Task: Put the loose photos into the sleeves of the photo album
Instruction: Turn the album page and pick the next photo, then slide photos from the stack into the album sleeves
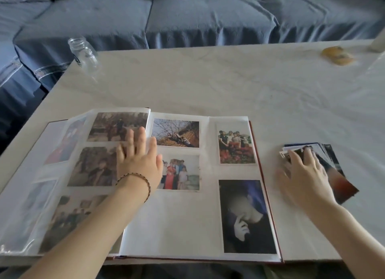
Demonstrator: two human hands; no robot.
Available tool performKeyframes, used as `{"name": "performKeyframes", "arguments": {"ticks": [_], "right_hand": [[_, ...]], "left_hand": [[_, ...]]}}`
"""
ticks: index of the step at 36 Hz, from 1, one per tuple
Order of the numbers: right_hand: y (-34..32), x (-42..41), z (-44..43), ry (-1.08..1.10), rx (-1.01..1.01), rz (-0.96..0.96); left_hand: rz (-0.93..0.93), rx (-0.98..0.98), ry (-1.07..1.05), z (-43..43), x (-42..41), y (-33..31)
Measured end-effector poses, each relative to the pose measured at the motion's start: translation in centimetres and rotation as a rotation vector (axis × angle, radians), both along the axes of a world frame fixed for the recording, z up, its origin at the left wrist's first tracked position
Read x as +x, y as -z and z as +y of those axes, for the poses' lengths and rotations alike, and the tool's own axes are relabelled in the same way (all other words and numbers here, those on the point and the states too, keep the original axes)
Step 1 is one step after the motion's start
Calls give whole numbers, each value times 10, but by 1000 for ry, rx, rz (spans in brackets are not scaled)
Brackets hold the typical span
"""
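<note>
The photo album (179, 220) lies open at the near edge of the white table, with several photos in its sleeves on both pages. My left hand (138, 161) lies flat with straight fingers on the left page by the spine, pressing it down. A fanned stack of loose photos (331, 164) sits on the table just right of the album. My right hand (302, 172) rests on top of that stack, fingers spread over the photos and slightly blurred; whether it holds one is unclear.
A clear glass jar (84, 55) stands at the table's (229, 81) far left corner. A small yellowish object (337, 55) lies at the far right. A blue-covered sofa (208, 18) runs behind the table.
</note>
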State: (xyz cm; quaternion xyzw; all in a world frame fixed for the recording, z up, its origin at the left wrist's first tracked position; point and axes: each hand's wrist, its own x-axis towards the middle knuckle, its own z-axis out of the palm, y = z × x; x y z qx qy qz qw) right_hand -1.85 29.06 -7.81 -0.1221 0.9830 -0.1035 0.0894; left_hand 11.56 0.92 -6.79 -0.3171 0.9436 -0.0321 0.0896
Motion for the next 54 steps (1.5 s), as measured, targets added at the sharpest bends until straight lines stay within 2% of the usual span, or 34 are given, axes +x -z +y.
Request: {"name": "performKeyframes", "arguments": {"ticks": [6,9,12,14,16,18,20,22,24,25,27,29,31,33,34,36,38,40,42,44,45,47,49,52,54], "right_hand": [[-4,-9,15,-53,248,61],[-7,-11,15,-119,330,83],[-10,-11,15,-139,284,107],[-12,-11,17,-118,157,126],[-13,-8,18,-107,15,210],[-13,-6,18,-146,-89,398],[-18,1,15,-264,-209,566],[-25,12,8,-444,-321,607],[-31,25,1,-610,-380,577],[-34,31,-3,-685,-386,560],[-36,41,-9,-793,-394,526],[-37,48,-14,-840,-411,487],[-36,53,-18,-803,-469,390],[-36,56,-19,-659,-587,235],[-37,55,-20,-547,-651,159],[-44,55,-24,-291,-764,-39],[-45,53,-27,-124,-905,-335],[-41,50,-28,-60,-1063,-599],[-38,53,-30,-49,-1043,-695],[-32,57,-33,-83,-950,-664],[-30,60,-34,-101,-902,-615],[-29,63,-32,-120,-829,-443],[-32,67,-28,-113,-835,-247],[-35,69,-19,-228,-770,-2],[-32,69,-13,-310,-675,90]], "left_hand": [[-21,12,-15,6,-1,-5],[45,43,10,13,-3,-10],[117,92,115,28,-8,-13],[178,188,173,41,-12,-14],[270,324,204,54,-17,-17],[372,487,210,68,-23,-23],[452,739,135,85,-31,-32],[485,1121,-33,99,-38,-44],[435,1490,-235,106,-44,-54],[406,1593,-281,109,-44,-58],[431,1652,-289,111,-42,-58],[534,1608,-328,110,-38,-56],[616,1379,-249,102,-33,-48],[641,1126,-98,91,-25,-45],[645,1076,-49,86,-20,-45],[633,1026,16,78,-9,-45],[590,966,48,70,1,-43],[583,983,53,65,10,-41],[567,1015,42,62,17,-40],[519,937,58,57,23,-37],[487,833,84,54,27,-35],[483,490,255,43,32,-33],[442,233,399,32,35,-27],[170,170,291,23,39,-22],[76,131,241,17,43,-15]]}}
